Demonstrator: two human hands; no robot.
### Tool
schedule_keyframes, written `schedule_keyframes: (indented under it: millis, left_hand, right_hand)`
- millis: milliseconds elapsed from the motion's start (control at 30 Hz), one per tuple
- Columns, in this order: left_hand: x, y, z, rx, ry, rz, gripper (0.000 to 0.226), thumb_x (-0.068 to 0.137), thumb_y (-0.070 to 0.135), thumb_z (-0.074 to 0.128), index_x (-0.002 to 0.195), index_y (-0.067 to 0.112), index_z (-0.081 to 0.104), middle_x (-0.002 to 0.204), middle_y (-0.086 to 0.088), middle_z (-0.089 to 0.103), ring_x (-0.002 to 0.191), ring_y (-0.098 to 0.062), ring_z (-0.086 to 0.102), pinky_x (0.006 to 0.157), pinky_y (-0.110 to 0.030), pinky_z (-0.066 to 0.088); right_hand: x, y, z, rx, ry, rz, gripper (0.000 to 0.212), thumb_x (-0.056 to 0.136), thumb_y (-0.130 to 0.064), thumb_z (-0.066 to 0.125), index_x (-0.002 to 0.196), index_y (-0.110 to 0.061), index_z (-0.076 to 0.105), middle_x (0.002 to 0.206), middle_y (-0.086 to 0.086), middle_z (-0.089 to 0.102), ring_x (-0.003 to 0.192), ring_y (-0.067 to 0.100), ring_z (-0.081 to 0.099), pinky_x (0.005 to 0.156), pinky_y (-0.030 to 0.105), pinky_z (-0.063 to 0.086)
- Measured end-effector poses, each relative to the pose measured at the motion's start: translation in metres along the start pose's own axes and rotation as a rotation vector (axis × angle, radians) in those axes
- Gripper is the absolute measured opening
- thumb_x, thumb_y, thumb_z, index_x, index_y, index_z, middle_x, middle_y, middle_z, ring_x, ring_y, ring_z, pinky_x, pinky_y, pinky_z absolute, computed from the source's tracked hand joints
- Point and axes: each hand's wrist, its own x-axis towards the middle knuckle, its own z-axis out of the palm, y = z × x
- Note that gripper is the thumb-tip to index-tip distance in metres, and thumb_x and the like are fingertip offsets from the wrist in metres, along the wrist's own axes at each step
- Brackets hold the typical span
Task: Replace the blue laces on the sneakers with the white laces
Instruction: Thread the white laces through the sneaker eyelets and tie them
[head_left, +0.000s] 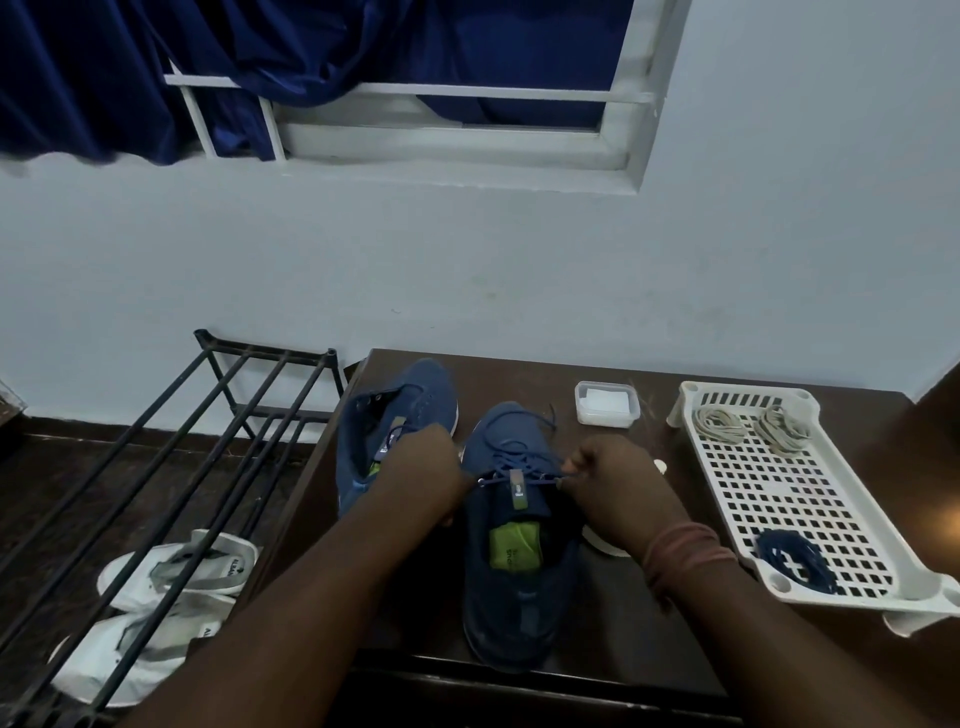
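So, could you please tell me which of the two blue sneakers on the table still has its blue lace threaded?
The nearer sneaker, between both hands, still carries its blue lace; the farther sneaker shows bare eyelets.

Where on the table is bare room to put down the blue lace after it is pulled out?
Bare wood shows between the clear box and the white tray, and at the near right corner below the tray. The tray's middle is also free. Around both sneakers and the hands it is crowded.
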Motion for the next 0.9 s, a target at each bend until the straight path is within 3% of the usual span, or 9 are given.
schedule_keyframes:
  millis: [67, 167, 267, 367, 467, 633, 700, 800, 900]
  left_hand:
    - [-0.001, -0.002, 0.0, 0.078, 0.018, 0.001, 0.009, 0.086, 0.017, 0.063, 0.088, 0.009, 0.061, 0.083, -0.007, 0.07, 0.085, -0.024, 0.072, 0.061, -0.028, 0.051]
    - [-0.005, 0.003, 0.004, 0.124, 0.121, -0.024, 0.028, 0.094, 0.016, 0.056, 0.119, 0.005, 0.052, 0.113, -0.014, 0.066, 0.109, -0.028, 0.063, 0.075, -0.031, 0.045]
    - [-0.016, 0.01, 0.008, 0.172, 0.237, 0.055, 0.022, 0.095, 0.013, 0.053, 0.115, 0.007, 0.049, 0.111, -0.012, 0.061, 0.108, -0.03, 0.06, 0.076, -0.032, 0.044]
    - [-0.025, 0.023, 0.015, 0.157, 0.428, 0.337, 0.014, 0.088, 0.015, 0.058, 0.101, 0.016, 0.063, 0.101, -0.007, 0.054, 0.091, -0.029, 0.055, 0.071, -0.033, 0.045]
    - [-0.019, 0.042, 0.028, 0.215, 0.452, 0.468, 0.016, 0.084, 0.035, 0.062, 0.087, 0.027, 0.076, 0.092, -0.002, 0.057, 0.088, -0.024, 0.052, 0.07, -0.034, 0.045]
    - [-0.011, 0.048, 0.04, 0.316, 0.36, 0.451, 0.025, 0.089, 0.046, 0.06, 0.092, 0.027, 0.075, 0.09, 0.002, 0.06, 0.087, -0.019, 0.052, 0.076, -0.034, 0.047]
    - [-0.008, 0.046, 0.036, 0.129, 0.386, 0.376, 0.024, 0.088, 0.037, 0.059, 0.079, 0.021, 0.074, 0.083, 0.001, 0.063, 0.078, -0.017, 0.058, 0.071, -0.035, 0.052]
    - [-0.003, 0.033, 0.019, -0.309, 0.406, 0.062, 0.023, 0.084, 0.025, 0.058, 0.065, 0.012, 0.06, 0.066, -0.003, 0.062, 0.062, -0.017, 0.06, 0.058, -0.035, 0.051]
    - [-0.004, 0.024, 0.009, -0.396, 0.331, -0.011, 0.007, 0.081, 0.021, 0.059, 0.073, 0.021, 0.058, 0.073, 0.004, 0.065, 0.072, -0.014, 0.061, 0.067, -0.033, 0.052]
  right_hand:
    - [0.003, 0.007, 0.0, 0.04, 0.01, 0.054, 0.012, 0.079, -0.018, 0.075, 0.072, -0.015, 0.066, 0.075, -0.002, 0.068, 0.076, 0.016, 0.065, 0.075, 0.032, 0.056]
    - [0.004, 0.011, 0.002, 0.069, -0.002, 0.073, 0.016, 0.081, -0.017, 0.074, 0.068, -0.011, 0.068, 0.071, 0.001, 0.069, 0.072, 0.016, 0.066, 0.075, 0.034, 0.058]
    - [0.004, 0.01, 0.002, 0.141, -0.054, 0.056, 0.021, 0.083, -0.015, 0.073, 0.065, -0.005, 0.068, 0.067, 0.009, 0.069, 0.07, 0.025, 0.068, 0.074, 0.04, 0.059]
    - [0.003, 0.009, -0.002, 0.221, -0.123, 0.073, 0.019, 0.084, -0.014, 0.072, 0.07, -0.002, 0.071, 0.071, 0.015, 0.071, 0.073, 0.033, 0.07, 0.074, 0.045, 0.059]
    - [0.003, 0.008, -0.006, 0.316, -0.173, 0.112, 0.013, 0.083, -0.009, 0.072, 0.071, -0.007, 0.075, 0.07, 0.012, 0.073, 0.068, 0.027, 0.07, 0.075, 0.048, 0.06]
    - [0.004, 0.007, -0.007, 0.329, -0.187, 0.148, 0.012, 0.081, -0.008, 0.072, 0.069, -0.012, 0.075, 0.071, 0.007, 0.074, 0.075, 0.028, 0.072, 0.078, 0.048, 0.06]
    - [0.005, 0.008, -0.007, 0.308, -0.185, 0.166, 0.016, 0.079, -0.009, 0.072, 0.063, -0.015, 0.073, 0.067, 0.006, 0.073, 0.074, 0.028, 0.072, 0.077, 0.05, 0.06]
    - [0.006, 0.008, -0.007, 0.293, -0.176, 0.174, 0.014, 0.076, -0.01, 0.071, 0.063, -0.015, 0.073, 0.064, 0.006, 0.072, 0.072, 0.028, 0.072, 0.075, 0.051, 0.06]
    - [0.005, 0.005, -0.006, 0.272, -0.194, 0.17, 0.009, 0.076, -0.017, 0.071, 0.068, -0.019, 0.074, 0.066, 0.002, 0.072, 0.072, 0.024, 0.072, 0.076, 0.048, 0.06]
